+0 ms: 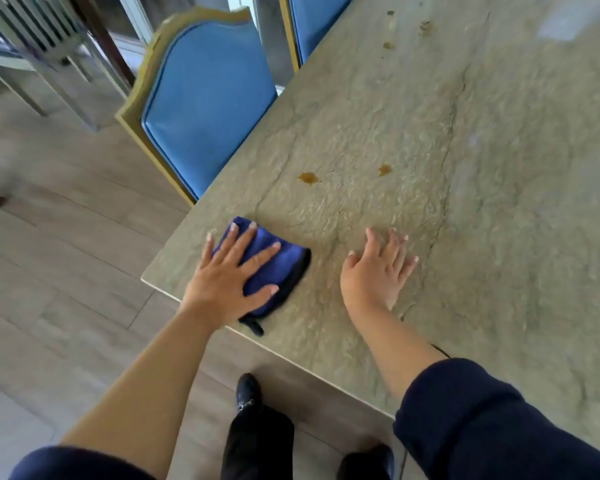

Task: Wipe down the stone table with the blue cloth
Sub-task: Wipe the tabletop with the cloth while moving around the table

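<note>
A folded blue cloth (284, 268) with a dark edge lies near the front left corner of the rough grey-green stone table (465, 202). My left hand (229, 275) presses flat on the cloth with fingers spread. My right hand (378, 268) rests open on the bare stone just to the right of the cloth, holding nothing. Two brown stains sit on the table beyond the hands, one stain (309, 177) on the left and another stain (384, 169) to its right. Smaller brown spots (425, 27) mark the far part of the table.
A blue padded chair (208, 98) with a gold frame stands pushed against the table's left side, and a second blue chair (316, 22) is farther back. Wooden floor lies to the left. My dark shoes (248, 393) stand at the table's front edge.
</note>
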`<control>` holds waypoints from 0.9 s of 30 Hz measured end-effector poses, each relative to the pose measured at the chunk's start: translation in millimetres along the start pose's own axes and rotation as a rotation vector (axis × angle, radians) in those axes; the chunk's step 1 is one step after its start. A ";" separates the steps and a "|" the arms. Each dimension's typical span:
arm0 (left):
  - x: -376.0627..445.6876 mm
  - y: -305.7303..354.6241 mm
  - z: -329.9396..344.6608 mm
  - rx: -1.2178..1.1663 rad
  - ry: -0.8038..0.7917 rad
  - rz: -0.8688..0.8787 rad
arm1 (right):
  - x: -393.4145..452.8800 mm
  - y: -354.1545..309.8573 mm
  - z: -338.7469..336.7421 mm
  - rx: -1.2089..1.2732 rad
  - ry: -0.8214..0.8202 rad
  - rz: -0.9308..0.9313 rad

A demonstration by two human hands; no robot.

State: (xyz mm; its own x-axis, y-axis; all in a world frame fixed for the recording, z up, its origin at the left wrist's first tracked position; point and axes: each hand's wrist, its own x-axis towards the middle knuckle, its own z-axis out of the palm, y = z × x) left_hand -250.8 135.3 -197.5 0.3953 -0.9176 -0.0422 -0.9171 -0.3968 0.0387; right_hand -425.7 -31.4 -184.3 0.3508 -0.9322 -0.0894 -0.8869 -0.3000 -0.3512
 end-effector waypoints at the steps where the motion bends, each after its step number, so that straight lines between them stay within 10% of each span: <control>1: 14.2 -17.2 -2.1 0.000 -0.014 -0.046 | 0.8 -4.7 3.8 -0.039 0.013 0.029; 7: 51.3 -21.2 -8.8 -0.018 -0.038 -0.097 | 3.2 -18.2 14.0 -0.214 0.036 0.115; 14: 5.5 -39.3 -5.9 -0.053 -0.053 0.617 | 1.1 -22.3 12.5 -0.223 0.075 0.125; 22: 81.6 -14.0 -10.7 -0.045 -0.087 0.094 | 1.2 -47.7 18.7 -0.153 0.079 0.208; 27: 54.2 9.7 -9.0 -0.058 -0.088 0.642 | 9.7 -25.0 5.0 -0.074 0.178 0.124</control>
State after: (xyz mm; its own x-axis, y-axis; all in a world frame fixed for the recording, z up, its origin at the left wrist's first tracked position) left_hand -237.9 81.6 -190.4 -0.2386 -0.9683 -0.0743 -0.9641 0.2270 0.1375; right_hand -398.6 -31.9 -181.0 0.1846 -0.9820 0.0400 -0.9420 -0.1884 -0.2776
